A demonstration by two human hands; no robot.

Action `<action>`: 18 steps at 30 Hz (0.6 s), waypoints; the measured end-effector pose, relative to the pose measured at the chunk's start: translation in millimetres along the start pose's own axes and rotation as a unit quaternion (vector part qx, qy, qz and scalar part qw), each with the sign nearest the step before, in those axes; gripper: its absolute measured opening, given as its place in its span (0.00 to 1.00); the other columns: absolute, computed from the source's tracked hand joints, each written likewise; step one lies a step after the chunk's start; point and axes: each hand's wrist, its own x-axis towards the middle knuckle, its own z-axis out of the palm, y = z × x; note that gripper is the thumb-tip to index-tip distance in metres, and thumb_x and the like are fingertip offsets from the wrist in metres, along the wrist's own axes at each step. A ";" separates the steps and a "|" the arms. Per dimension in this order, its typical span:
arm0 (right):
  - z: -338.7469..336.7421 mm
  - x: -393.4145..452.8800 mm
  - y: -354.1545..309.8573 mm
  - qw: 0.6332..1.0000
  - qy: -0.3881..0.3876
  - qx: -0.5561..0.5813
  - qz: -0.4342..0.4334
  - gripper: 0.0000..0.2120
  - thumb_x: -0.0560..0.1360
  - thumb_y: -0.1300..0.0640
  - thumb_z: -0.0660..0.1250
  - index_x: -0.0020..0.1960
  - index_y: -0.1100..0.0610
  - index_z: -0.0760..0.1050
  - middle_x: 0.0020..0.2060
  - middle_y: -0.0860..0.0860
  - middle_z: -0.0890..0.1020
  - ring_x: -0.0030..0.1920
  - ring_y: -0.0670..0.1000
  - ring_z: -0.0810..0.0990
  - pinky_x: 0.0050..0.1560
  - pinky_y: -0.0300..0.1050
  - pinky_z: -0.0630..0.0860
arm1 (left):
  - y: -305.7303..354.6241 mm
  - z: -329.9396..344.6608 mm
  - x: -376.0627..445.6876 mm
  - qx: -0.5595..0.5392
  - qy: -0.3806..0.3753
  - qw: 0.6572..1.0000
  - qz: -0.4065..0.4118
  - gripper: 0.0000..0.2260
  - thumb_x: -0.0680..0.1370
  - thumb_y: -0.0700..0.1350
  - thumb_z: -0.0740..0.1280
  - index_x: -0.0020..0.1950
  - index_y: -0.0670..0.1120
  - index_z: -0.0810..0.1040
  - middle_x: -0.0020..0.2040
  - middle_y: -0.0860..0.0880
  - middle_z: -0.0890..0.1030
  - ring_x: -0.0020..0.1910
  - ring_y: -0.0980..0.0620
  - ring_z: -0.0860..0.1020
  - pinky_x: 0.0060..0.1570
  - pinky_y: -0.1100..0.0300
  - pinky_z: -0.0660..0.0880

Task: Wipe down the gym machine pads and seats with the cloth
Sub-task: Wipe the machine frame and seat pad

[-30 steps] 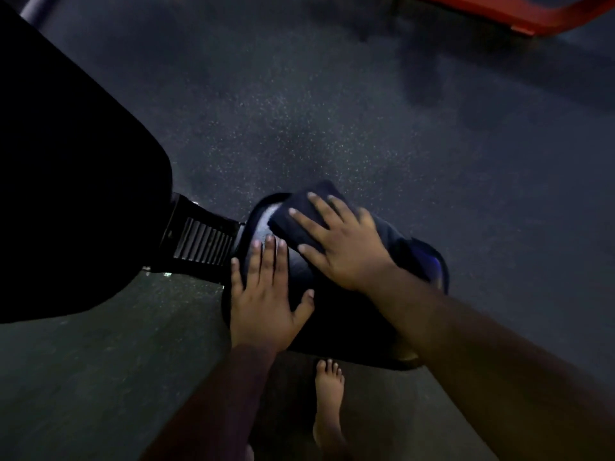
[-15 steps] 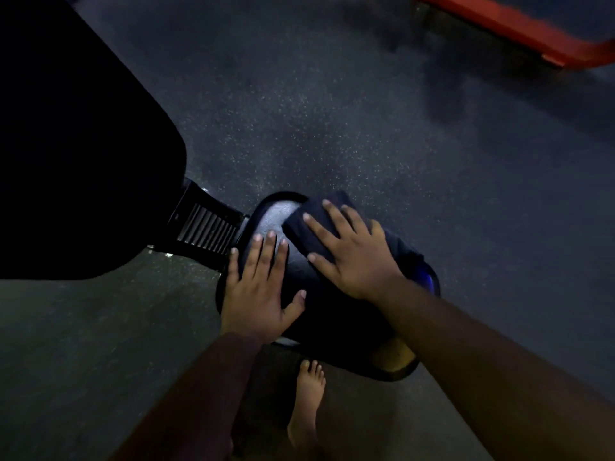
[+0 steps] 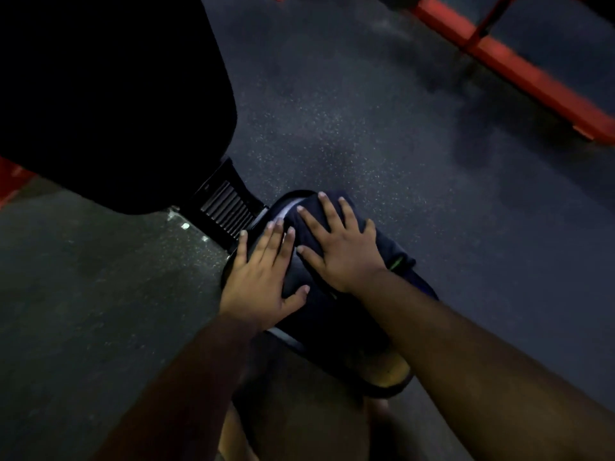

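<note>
Cloth [image 3: 336,214] is pressed flat on the seat [image 3: 332,314] by the right hand [image 3: 342,254]; the left hand [image 3: 259,287] is laid open at the seat's left edge; bare floor [image 3: 366,128] surrounds it.

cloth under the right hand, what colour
Dark navy cloth, flat under the right hand; head view.

Both hands flat on the seat pad

The right hand [image 3: 344,252] presses a dark cloth [image 3: 382,242] onto the black seat [image 3: 336,322]; the left hand [image 3: 258,282] rests just beside it, fingers straight.
</note>
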 end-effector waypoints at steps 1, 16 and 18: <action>-1.9 7.3 -0.3 1.000 0.000 0.002 -0.013 0.33 0.81 0.30 0.45 0.81 0.35 0.37 0.82 0.46 0.36 0.82 0.58 0.40 0.72 0.73 0.55 | 0.6 -0.5 0.4 0.003 0.002 1.000 -0.005 0.45 0.77 0.68 0.57 0.84 0.42 0.46 0.84 0.42 0.47 0.83 0.45 0.45 0.78 0.34 0.47; -8.4 22.7 30.3 0.974 -0.013 -0.018 -0.224 0.32 0.81 0.31 0.48 0.81 0.35 0.40 0.83 0.46 0.39 0.82 0.59 0.37 0.73 0.78 0.50 | 156.5 24.3 -29.4 -0.098 0.098 0.879 -0.456 0.31 0.83 0.57 0.53 0.84 0.45 0.53 0.84 0.46 0.49 0.83 0.48 0.46 0.78 0.35 0.42; -15.1 56.0 8.8 0.972 -0.011 -0.029 -0.233 0.31 0.82 0.32 0.47 0.81 0.36 0.42 0.83 0.47 0.43 0.82 0.60 0.40 0.73 0.78 0.52 | 174.6 27.3 -20.7 -0.129 0.103 0.837 -0.522 0.31 0.84 0.57 0.51 0.84 0.46 0.50 0.84 0.47 0.46 0.83 0.50 0.42 0.79 0.37 0.39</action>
